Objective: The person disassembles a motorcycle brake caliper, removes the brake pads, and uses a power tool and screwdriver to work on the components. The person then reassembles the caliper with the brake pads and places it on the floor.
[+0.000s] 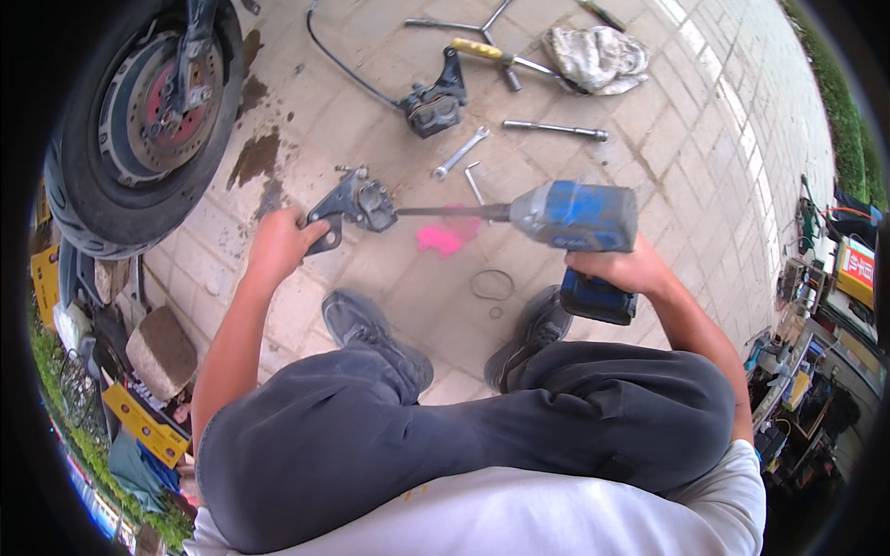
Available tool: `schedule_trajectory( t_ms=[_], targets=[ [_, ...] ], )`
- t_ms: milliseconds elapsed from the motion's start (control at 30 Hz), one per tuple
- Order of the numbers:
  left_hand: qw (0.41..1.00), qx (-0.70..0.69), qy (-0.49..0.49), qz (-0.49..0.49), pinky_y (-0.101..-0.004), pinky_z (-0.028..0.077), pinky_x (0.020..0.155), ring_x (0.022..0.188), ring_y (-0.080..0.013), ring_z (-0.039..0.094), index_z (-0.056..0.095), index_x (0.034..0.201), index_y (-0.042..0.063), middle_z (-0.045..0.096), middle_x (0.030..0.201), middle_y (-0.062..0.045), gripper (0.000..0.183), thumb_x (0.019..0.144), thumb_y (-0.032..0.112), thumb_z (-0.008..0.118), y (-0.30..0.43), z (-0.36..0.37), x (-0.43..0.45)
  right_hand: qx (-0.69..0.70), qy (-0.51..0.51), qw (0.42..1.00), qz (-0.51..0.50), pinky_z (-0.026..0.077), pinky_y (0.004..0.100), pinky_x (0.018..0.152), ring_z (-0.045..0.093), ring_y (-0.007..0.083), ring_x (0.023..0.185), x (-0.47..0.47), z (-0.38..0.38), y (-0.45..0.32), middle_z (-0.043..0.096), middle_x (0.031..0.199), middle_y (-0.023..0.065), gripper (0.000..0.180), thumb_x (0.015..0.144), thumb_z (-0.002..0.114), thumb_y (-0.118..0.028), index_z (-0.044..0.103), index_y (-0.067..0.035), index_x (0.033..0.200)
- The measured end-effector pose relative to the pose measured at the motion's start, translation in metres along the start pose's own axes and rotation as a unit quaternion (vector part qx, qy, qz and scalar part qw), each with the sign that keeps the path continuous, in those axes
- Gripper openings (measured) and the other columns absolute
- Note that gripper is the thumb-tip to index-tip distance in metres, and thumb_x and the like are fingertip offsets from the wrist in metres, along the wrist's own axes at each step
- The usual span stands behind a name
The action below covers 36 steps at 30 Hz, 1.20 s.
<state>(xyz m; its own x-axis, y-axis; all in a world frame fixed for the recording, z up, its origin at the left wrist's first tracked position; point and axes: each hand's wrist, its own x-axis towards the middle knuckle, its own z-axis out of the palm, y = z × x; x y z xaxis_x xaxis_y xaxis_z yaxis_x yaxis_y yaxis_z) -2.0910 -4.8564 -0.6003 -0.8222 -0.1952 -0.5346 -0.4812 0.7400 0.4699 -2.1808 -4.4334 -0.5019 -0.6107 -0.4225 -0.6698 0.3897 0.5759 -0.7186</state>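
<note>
My left hand (281,240) grips the black metal bracket of a brake caliper (368,201) above the paving. In my right hand (619,267) is a blue cordless impact driver (577,215), its long bit pointing left. The bit's tip meets or nearly meets the caliper; the exact contact cannot be told. Beyond them, a second brake caliper (432,111) with a black hose lies on the ground. Near it are an open-end wrench (460,154), a hex key (474,182) and a socket extension (555,129). A pink patch (441,238) shows beneath the bit.
At the upper left stands a wheel with a brake disc (167,104). Farther off lie a yellow-handled tool (476,48), a three-way socket wrench (480,28) and a crumpled rag (594,59). A stone block (161,353) is at the left; shelves with assorted items (793,368) are at the right.
</note>
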Motion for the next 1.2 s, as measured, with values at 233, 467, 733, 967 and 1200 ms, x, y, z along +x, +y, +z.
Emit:
schedule_trajectory(
  t_ms=[233, 467, 733, 967, 1200],
  targets=[
    [0.995, 0.091, 0.029, 0.025, -0.045, 0.046, 0.06, 0.062, -0.0402, 0.058, 0.057, 0.068, -0.004, 0.057, 0.063, -0.024, 0.04, 0.077, 0.032, 0.072, 0.01, 0.003, -0.009, 0.176, 0.024, 0.982, 0.062, 0.046, 0.031, 0.052, 0.056, 0.0167, 0.054, 0.0, -0.043, -0.009, 0.061, 0.078, 0.0094, 0.026, 0.07, 0.068, -0.001, 0.061, 0.003, 0.095],
    [0.988, -0.117, -0.012, -0.099, -0.0307, 0.047, 0.039, 0.044, -0.017, 0.056, 0.056, 0.067, -0.004, 0.057, 0.058, -0.011, 0.034, 0.079, 0.023, 0.073, 0.013, 0.004, -0.008, 0.174, 0.05, 0.976, 0.119, 0.046, 0.0287, 0.047, 0.056, 0.0165, 0.053, -0.005, -0.13, 0.103, 0.06, 0.069, 0.0077, 0.02, 0.071, 0.071, -0.007, 0.061, 0.0, 0.087],
    [0.968, -0.207, -0.043, -0.135, -0.0253, 0.04, 0.036, 0.043, -0.0127, 0.052, 0.057, 0.07, -0.001, 0.054, 0.058, -0.006, 0.026, 0.085, 0.018, 0.066, 0.039, 0.005, -0.019, -0.025, 0.217, 0.928, 0.3, 0.052, 0.0491, 0.083, 0.062, 0.0353, 0.101, 0.003, -0.197, 0.192, 0.062, 0.116, 0.0184, 0.061, 0.079, 0.072, -0.036, 0.056, 0.001, 0.124],
    [0.919, -0.335, -0.104, -0.181, -0.0256, 0.045, 0.042, 0.049, -0.0149, 0.057, 0.059, 0.087, -0.004, 0.058, 0.065, -0.008, 0.019, 0.087, 0.015, 0.061, 0.036, -0.001, -0.017, -0.384, 0.269, 0.883, 0.0, 0.051, 0.0401, 0.084, 0.064, 0.0366, 0.093, 0.144, -0.271, 0.058, 0.068, 0.097, 0.0228, 0.044, 0.078, 0.067, -0.036, 0.068, 0.004, 0.098],
    [0.889, -0.438, -0.025, -0.131, -0.0278, 0.055, 0.062, 0.074, -0.017, 0.064, 0.052, 0.122, -0.005, 0.065, 0.092, -0.015, 0.036, 0.089, 0.01, 0.059, 0.071, -0.006, -0.043, -0.416, 0.394, 0.819, -0.037, 0.045, 0.0457, 0.095, 0.055, 0.0377, 0.114, 0.324, -0.27, 0.011, 0.058, 0.123, 0.0214, 0.043, 0.085, 0.053, -0.017, 0.054, -0.004, 0.126]
  ],
)
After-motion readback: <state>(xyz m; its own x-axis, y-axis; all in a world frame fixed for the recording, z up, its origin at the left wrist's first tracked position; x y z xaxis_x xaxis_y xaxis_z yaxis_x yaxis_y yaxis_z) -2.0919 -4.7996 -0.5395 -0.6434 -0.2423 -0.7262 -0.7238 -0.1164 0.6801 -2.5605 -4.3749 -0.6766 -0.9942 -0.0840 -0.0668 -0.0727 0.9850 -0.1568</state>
